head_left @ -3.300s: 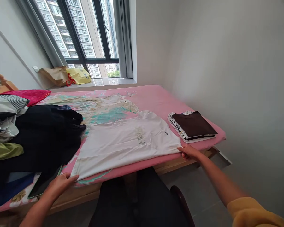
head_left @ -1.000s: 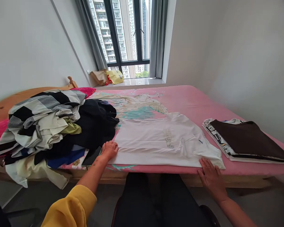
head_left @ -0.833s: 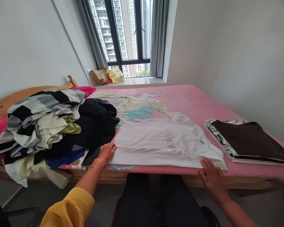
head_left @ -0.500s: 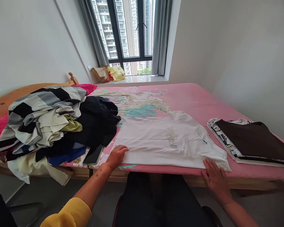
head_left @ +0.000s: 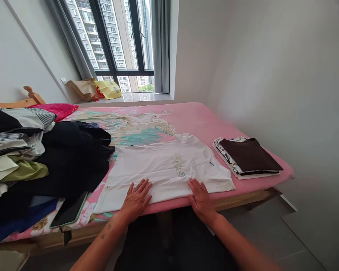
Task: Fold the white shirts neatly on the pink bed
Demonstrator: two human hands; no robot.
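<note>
A white T-shirt (head_left: 155, 162) with small printed text lies spread sideways on the bed, its neck and sleeve end toward the right. My left hand (head_left: 137, 197) rests flat on the shirt's near edge, fingers stretched out. Farther right along that same edge, my right hand (head_left: 200, 197) also lies with its fingers extended on the cloth. Neither hand grips anything. Some creases run across the shirt between the hands and near the print.
Heaped clothes (head_left: 73, 158) cover the bed's left side, with a phone (head_left: 69, 210) beside them at the near edge. To the right sits a folded stack topped by a dark brown shirt (head_left: 248, 154). Paper and yellow bags (head_left: 109, 89) stand on the windowsill.
My left hand has gone from the shirt's left hem to farther along its near edge. My right hand has come inward from the sleeve. The view has turned right.
</note>
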